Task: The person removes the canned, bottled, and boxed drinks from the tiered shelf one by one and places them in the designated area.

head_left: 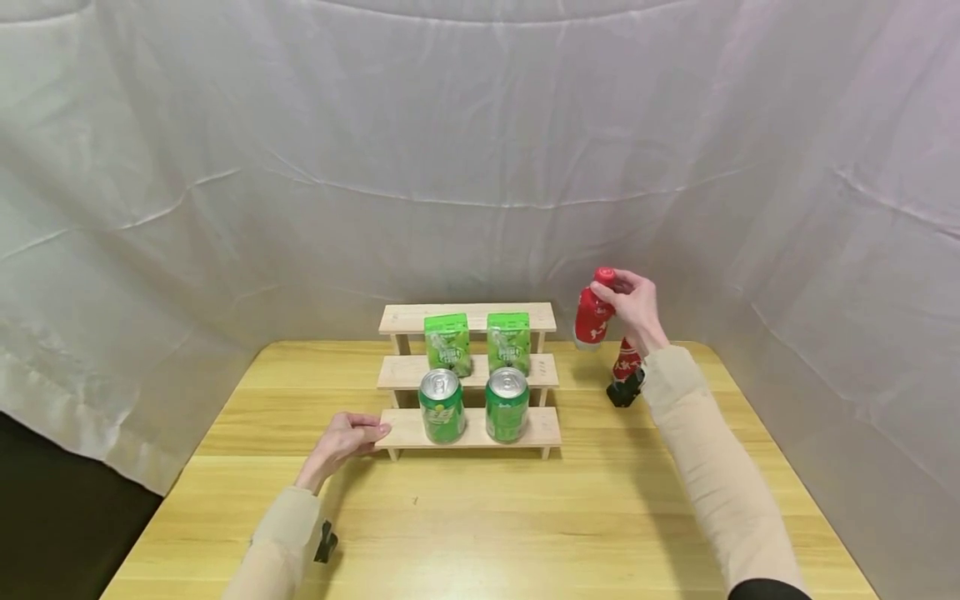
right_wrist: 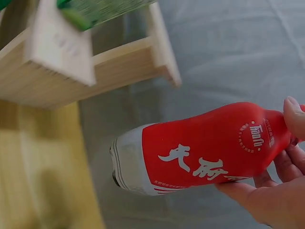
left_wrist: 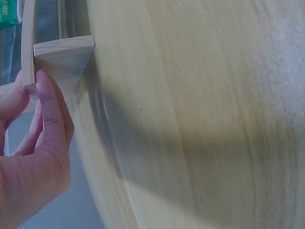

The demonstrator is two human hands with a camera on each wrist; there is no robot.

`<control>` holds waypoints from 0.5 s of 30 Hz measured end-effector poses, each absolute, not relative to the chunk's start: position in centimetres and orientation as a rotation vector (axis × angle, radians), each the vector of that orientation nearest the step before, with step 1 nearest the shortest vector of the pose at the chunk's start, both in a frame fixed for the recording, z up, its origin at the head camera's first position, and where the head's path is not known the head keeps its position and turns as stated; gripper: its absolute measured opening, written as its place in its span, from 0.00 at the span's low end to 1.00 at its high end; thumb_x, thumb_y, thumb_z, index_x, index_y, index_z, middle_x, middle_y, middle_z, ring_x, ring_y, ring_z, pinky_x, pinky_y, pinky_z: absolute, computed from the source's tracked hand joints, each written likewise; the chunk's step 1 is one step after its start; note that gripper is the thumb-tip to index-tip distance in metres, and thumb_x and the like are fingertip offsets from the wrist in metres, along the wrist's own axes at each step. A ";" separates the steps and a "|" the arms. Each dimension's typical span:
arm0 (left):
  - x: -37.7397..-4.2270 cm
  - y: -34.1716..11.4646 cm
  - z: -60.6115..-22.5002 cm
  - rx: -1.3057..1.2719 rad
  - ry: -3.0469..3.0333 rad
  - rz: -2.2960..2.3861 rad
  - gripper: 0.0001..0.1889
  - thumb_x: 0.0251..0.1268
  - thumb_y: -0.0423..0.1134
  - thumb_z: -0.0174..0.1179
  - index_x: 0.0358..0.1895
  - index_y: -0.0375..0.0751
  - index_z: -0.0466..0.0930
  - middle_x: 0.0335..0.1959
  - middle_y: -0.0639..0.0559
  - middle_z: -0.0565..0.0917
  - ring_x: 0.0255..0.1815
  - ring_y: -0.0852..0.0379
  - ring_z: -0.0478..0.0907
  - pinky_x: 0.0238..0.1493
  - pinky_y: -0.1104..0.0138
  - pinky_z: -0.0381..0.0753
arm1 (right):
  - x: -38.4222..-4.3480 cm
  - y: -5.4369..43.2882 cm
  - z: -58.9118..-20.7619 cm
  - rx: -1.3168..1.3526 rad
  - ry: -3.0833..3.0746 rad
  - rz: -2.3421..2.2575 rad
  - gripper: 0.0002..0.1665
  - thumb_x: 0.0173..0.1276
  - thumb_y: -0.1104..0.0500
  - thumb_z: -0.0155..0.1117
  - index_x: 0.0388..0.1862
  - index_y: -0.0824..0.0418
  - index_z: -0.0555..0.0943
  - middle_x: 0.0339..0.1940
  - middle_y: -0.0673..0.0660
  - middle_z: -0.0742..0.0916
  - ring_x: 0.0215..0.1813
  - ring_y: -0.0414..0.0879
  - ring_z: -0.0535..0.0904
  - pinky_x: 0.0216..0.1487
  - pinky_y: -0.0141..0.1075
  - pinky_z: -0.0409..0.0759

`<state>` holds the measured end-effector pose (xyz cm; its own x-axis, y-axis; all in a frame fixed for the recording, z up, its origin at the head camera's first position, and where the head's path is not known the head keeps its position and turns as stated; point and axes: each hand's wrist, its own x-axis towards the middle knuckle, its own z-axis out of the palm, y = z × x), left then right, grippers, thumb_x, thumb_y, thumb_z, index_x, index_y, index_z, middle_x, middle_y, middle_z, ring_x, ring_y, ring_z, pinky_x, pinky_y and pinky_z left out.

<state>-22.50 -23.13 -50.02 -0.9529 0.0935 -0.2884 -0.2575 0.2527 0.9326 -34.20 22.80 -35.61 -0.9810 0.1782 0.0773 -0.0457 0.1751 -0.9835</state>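
Shelf [head_left: 480, 373] of three wooden tiers, standing on the table [head_left: 480, 517]; bottom tier [head_left: 476, 427] pinched at its left end between thumb [left_wrist: 14, 102] and fingers [left_wrist: 52, 114] of the left hand [head_left: 347, 435]. Likely hazard: tipping or skewing of the whole shelf under an uneven pull from that one corner. Red bottle [head_left: 592, 317]: raised in the air to the right of the top tier [head_left: 477, 317], base down and slightly tilted, gripped about the neck by the right hand [head_left: 636, 304]. Possible slip or swing of the base, given so high a hold; possible knock against the shelf's right end during any low leftward move. Red printed object [head_left: 627, 362], probably a second bottle: partly hidden by the right wrist, possibly at risk of toppling from a careless sweep of the forearm [head_left: 723, 462]; clearance impossible to tell. Green cans [head_left: 442, 408], two, on the bottom tier: liable to slide or fall forward after a jolt at the pinched end. Green cartons [head_left: 448, 346], two, on the middle tier [head_left: 480, 375]: narrow, probably easily tipped by the same jolt or by a brush from the bottle.
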 end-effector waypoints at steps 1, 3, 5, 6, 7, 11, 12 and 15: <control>-22.5 -23.1 -50.0 -0.156 2.243 1.756 0.25 0.67 0.33 0.64 0.58 0.15 0.71 0.44 0.42 0.88 0.36 0.62 0.83 0.40 0.71 0.88 | -34.2 22.9 -36.2 -0.146 -2.269 1.916 0.33 0.69 0.55 0.70 0.70 0.65 0.73 0.41 0.39 0.82 0.46 0.33 0.78 0.50 0.24 0.78; -22.4 -23.0 -50.0 -0.160 2.242 1.760 0.25 0.67 0.33 0.64 0.59 0.15 0.71 0.44 0.41 0.88 0.36 0.62 0.83 0.40 0.71 0.88 | -34.3 23.1 -37.4 -0.194 -2.282 1.924 0.33 0.68 0.55 0.70 0.70 0.64 0.73 0.43 0.41 0.82 0.47 0.34 0.77 0.52 0.25 0.78; -22.4 -22.9 -50.0 -0.166 2.238 1.764 0.25 0.67 0.33 0.64 0.59 0.15 0.71 0.45 0.39 0.88 0.36 0.62 0.83 0.40 0.71 0.88 | -34.4 23.3 -38.5 -0.239 -2.291 1.934 0.34 0.68 0.55 0.70 0.70 0.63 0.73 0.48 0.45 0.83 0.48 0.34 0.77 0.57 0.28 0.79; -22.3 -22.9 -50.0 -0.166 2.235 1.766 0.25 0.67 0.33 0.64 0.59 0.15 0.70 0.46 0.39 0.87 0.36 0.62 0.82 0.40 0.71 0.88 | -34.4 23.3 -39.0 -0.258 -2.294 1.941 0.34 0.68 0.56 0.70 0.71 0.63 0.73 0.51 0.49 0.83 0.49 0.35 0.77 0.59 0.31 0.79; -22.4 -22.9 -50.0 -0.161 2.234 1.768 0.25 0.67 0.33 0.64 0.59 0.15 0.70 0.46 0.38 0.87 0.36 0.62 0.82 0.40 0.71 0.87 | -34.4 23.3 -39.4 -0.276 -2.299 1.945 0.34 0.68 0.56 0.70 0.71 0.63 0.72 0.55 0.52 0.83 0.50 0.36 0.77 0.62 0.33 0.79; -22.4 -23.0 -49.9 -0.148 2.233 1.769 0.26 0.68 0.33 0.64 0.59 0.14 0.70 0.46 0.38 0.87 0.36 0.61 0.82 0.40 0.71 0.88 | -34.3 23.4 -40.9 -0.296 -2.316 1.951 0.34 0.69 0.57 0.69 0.72 0.63 0.71 0.66 0.63 0.80 0.55 0.42 0.76 0.73 0.43 0.75; -22.4 -23.1 -49.9 -0.143 2.234 1.769 0.26 0.68 0.33 0.64 0.60 0.14 0.69 0.46 0.38 0.87 0.36 0.61 0.82 0.40 0.71 0.88 | -34.2 23.4 -41.2 -0.296 -2.327 1.943 0.35 0.70 0.57 0.69 0.72 0.63 0.70 0.68 0.64 0.79 0.58 0.45 0.76 0.75 0.44 0.74; -22.4 -23.1 -49.9 -0.145 2.238 1.764 0.26 0.68 0.33 0.64 0.60 0.14 0.69 0.45 0.40 0.87 0.36 0.61 0.82 0.40 0.71 0.88 | -34.0 23.5 -42.1 -0.277 -2.348 1.926 0.35 0.70 0.57 0.68 0.73 0.64 0.70 0.70 0.66 0.77 0.66 0.54 0.74 0.77 0.48 0.71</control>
